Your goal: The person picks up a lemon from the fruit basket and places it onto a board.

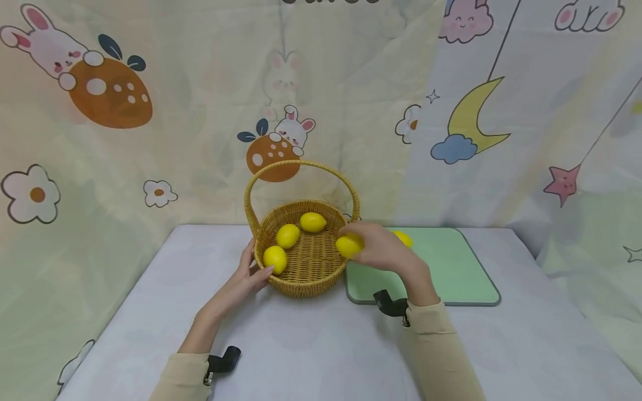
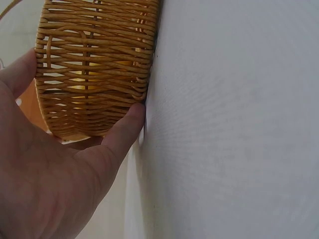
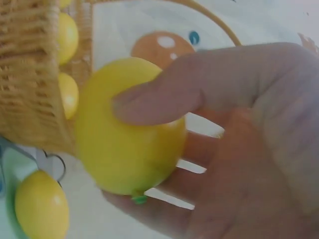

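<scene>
A woven wicker basket [image 1: 301,288] with a tall handle stands on the table. My left hand [image 1: 246,281] grips its near left side, the thumb at the rim in the head view. From the left wrist view, the fingers spread around the wicker wall [image 2: 94,64]. Inside are three yellow lemons: one at the back [image 1: 313,222], one at the left [image 1: 288,236] and one at the front left [image 1: 275,259]. Over the basket's right rim my right hand [image 1: 383,248] holds another lemon [image 3: 124,129], thumb across its side, with a small green tip showing.
A pale green cutting board [image 1: 451,273] with a grey edge lies right of the basket. Another lemon [image 1: 403,238] on it is partly hidden behind the right hand. A printed cloth backdrop [image 1: 200,111] hangs behind the white-covered table [image 1: 311,351].
</scene>
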`<state>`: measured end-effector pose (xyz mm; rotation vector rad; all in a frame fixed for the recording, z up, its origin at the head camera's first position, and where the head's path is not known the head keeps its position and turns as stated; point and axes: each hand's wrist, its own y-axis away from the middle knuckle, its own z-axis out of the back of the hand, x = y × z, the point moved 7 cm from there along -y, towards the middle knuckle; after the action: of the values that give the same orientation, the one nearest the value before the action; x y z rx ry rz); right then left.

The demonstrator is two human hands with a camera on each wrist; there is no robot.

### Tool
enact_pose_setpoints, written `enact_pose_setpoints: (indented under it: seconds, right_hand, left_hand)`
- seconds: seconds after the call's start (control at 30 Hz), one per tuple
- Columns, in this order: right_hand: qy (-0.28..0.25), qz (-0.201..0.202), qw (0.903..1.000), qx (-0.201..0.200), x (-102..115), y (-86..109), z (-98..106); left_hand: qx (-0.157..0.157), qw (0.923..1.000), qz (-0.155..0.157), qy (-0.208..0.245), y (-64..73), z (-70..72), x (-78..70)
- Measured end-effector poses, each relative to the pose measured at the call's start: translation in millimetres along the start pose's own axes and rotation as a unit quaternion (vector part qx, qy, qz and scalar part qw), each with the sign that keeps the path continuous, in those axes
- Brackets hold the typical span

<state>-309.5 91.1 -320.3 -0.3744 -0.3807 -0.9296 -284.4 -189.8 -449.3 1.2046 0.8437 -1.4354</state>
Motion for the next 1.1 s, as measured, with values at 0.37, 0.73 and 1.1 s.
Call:
enact_pose_setpoints:
  seconds: [0.37, 0.73, 1.1]
  right_hand:
    - [0.022, -0.034, 0.9982, 0.043, -43.6, 1.3, -4.0]
    - [-0.012, -0.083, 0.9919, 0.096, -73.3, -3.2, -34.8]
    - [0.006, -0.102, 0.9917, 0.078, -78.6, -1.5, -33.1]
  left_hand:
    - [0.000, 1.0000, -0.003, -0.004, 1.3, 2.3, 1.3]
    - [0.003, 1.0000, -0.002, 0.003, 0.7, 1.8, 1.1]
    - [0.003, 1.0000, -0.001, 0.005, -0.8, 0.1, -0.4]
